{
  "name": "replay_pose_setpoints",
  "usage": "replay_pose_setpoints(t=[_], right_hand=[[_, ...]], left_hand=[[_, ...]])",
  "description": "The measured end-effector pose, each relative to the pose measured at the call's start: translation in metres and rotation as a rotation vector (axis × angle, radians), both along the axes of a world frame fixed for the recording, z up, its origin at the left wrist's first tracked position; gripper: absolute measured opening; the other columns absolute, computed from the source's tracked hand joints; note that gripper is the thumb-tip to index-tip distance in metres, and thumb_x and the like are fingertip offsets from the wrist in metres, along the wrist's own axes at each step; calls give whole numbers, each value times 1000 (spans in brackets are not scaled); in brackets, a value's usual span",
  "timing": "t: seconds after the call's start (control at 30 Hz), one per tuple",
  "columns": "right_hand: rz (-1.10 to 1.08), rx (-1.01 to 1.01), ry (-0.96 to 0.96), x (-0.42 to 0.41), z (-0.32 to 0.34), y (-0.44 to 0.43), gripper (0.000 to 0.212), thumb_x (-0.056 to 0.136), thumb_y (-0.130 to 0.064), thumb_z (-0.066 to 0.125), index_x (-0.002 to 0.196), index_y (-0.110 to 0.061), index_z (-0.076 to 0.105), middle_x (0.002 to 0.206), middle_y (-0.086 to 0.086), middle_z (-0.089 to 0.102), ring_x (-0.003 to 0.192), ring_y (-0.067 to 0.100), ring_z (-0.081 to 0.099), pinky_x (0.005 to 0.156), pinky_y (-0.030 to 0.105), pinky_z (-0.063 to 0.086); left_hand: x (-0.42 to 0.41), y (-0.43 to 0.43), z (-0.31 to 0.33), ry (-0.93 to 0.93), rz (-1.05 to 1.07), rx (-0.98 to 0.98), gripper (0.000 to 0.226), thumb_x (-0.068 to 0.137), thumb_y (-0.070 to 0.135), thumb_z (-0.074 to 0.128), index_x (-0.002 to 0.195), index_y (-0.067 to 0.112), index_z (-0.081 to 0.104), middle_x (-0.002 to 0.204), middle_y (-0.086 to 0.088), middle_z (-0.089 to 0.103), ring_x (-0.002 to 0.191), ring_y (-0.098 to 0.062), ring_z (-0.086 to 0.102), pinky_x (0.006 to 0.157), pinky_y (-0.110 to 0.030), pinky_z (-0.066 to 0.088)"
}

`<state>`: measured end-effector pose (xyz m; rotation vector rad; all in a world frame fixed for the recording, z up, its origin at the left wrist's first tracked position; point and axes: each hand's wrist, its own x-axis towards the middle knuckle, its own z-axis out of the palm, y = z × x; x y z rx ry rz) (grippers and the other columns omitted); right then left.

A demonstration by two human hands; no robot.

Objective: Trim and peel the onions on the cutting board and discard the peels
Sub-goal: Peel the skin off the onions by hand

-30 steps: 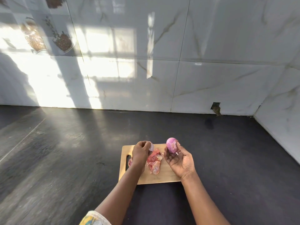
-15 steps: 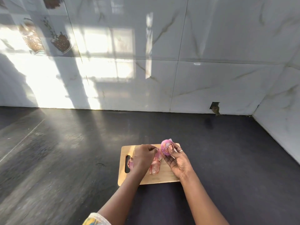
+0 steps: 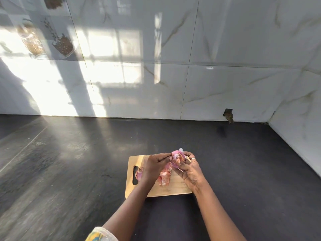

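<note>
- Head view: a pale marbled tile wall (image 3: 225,49) fills the upper half, with bright patches of sunlight on its left part and printed pictures of jars in the top left corner.
- A dark tabletop (image 3: 69,162) spreads below the wall, and a band of light lies across its left side.
- A wooden board (image 3: 175,188) lies flat on the tabletop, low and just right of centre, with a handle slot at its left end.
- Both forearms reach in from the bottom edge and meet over the board. A patterned sleeve (image 3: 99,234) shows at the left elbow.
- The right hand (image 3: 189,171) has its grip curled round a red onion (image 3: 177,159), thumb on the near face, holding it over the board's far edge.
- The left hand (image 3: 152,168) sits just left of the onion. Its grip is narrow, with thumb and fingertips pinching the onion's left side.
- A heap of pink and brown peels (image 3: 164,177) lies on the middle of the board, between and below the two hands.
- A reddish piece (image 3: 139,173) lies on the board beside the slot, partly hidden under the left hand. I cannot tell whether it is an onion or peel.
- A small dark hole (image 3: 229,114) sits at the foot of the wall, well right of the board.
- A ring (image 3: 193,158) is on a finger of the right hand.
</note>
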<state>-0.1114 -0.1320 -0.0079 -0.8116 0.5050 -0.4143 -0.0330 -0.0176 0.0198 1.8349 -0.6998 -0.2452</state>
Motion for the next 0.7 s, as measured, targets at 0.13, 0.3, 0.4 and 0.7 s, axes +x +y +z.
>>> replay_pose_setpoints(t=[0.13, 0.3, 0.4, 0.7], right_hand=[[3, 6, -19, -2, 2, 3, 42, 68, 5, 68, 100, -14, 49, 113, 15, 61, 86, 23, 66, 65, 30, 59], [7, 4, -24, -2, 2, 3, 45, 64, 4, 69, 100, -13, 49, 118, 17, 58, 88, 24, 65, 64, 30, 59], [16, 12, -30, -3, 3, 4, 48, 61, 3, 70, 101, -12, 48, 114, 16, 60, 88, 24, 66, 67, 32, 60], [11, 45, -53, -4, 6, 7, 45, 65, 1, 70, 103, -11, 50, 125, 13, 56, 93, 25, 65, 73, 33, 58]], left_hand=[[0, 0, -4, -19, 5, -7, 21, 81, 7, 67, 102, 7, 70, 100, -2, 70, 87, -1, 64, 79, -6, 49], [-1, 1, -7, -52, 46, -1, 18, 80, 11, 68, 97, 13, 72, 93, 1, 73, 77, 8, 63, 75, -8, 50], [-1, 2, -7, -80, 74, 15, 16, 81, 12, 67, 95, 15, 74, 89, 1, 74, 75, -1, 66, 70, -9, 51], [-4, -1, -5, -131, 176, -1, 12, 79, 12, 68, 89, 10, 73, 82, -3, 73, 70, -5, 64, 61, -2, 45]])
